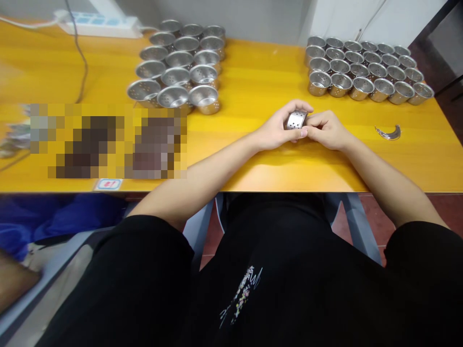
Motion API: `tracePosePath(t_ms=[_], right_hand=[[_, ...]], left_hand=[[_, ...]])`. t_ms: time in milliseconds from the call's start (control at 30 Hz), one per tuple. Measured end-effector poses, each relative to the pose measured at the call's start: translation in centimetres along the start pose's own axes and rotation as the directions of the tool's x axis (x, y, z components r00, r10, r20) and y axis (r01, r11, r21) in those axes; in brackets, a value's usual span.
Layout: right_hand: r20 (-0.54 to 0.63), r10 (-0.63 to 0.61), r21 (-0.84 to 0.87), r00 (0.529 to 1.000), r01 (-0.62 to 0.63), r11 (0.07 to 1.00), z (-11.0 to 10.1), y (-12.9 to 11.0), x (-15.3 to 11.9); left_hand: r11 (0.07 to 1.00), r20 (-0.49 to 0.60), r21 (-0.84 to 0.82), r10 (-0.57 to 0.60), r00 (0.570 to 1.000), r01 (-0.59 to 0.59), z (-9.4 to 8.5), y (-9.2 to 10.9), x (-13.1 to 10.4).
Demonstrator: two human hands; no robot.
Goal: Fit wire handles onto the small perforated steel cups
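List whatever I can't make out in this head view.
All in the head view:
- Inside of the held perforated metal cup: its own wall and the left hand hide it.
- Right hand fingertips: curled out of sight; whether they grip anything is unclear.
- Curved metal pieces: too small and blurred to count.
- Dark shapes on the table: hidden by pixelation.
- Card print: too small.
- Person in blue: cut off by the left edge.

Bright table (253, 72), soft shadows; left edge blurred, 1 patch pixelated.
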State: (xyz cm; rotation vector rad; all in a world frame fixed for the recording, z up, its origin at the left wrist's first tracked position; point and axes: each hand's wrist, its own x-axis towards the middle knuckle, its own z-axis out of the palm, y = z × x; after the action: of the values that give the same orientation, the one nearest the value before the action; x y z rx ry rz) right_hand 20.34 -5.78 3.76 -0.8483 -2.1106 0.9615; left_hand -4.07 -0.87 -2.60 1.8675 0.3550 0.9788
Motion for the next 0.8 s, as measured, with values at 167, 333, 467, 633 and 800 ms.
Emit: tracePosePath(t_ms=[167,333,467,633,800], right_hand=[[0.017,-0.007,0.002,1.000,0.007,1.000,-0.14,-0.17,-0.04],[0.026,-0.023,-0.003,0.999,0.023,1.000,-0.16,-0.29,-0.08],[0.036,-0.008,-0.008,0.999,0.009,1.000,-0.30,-0.21,-0.11],[0.048,-0.029,0.001,0.998,0.029,1.000,-0.36,-0.21,-0.06],[0.047,-0.067,-0.003,0.997,0.067,0.998,-0.38,0.50,-0.08]], left_hand=[[1.000,0.015,-0.009,0.006,1.000,-0.006,-0.25,-0.82,-0.06],[1.000,0.020,-0.006,0.025,0.999,-0.025,-0.44,-1.14,0.00],[1.000,0.025,-0.009,0.005,1.000,-0.005,-0.50,-1.10,0.12],[1.000,0.023,0.004,0.014,1.000,-0.014,-0.64,-0.72,0.29],[0.999,0.039,-0.030,0.033,0.999,-0.032,-0.93,-0.80,0.73]])
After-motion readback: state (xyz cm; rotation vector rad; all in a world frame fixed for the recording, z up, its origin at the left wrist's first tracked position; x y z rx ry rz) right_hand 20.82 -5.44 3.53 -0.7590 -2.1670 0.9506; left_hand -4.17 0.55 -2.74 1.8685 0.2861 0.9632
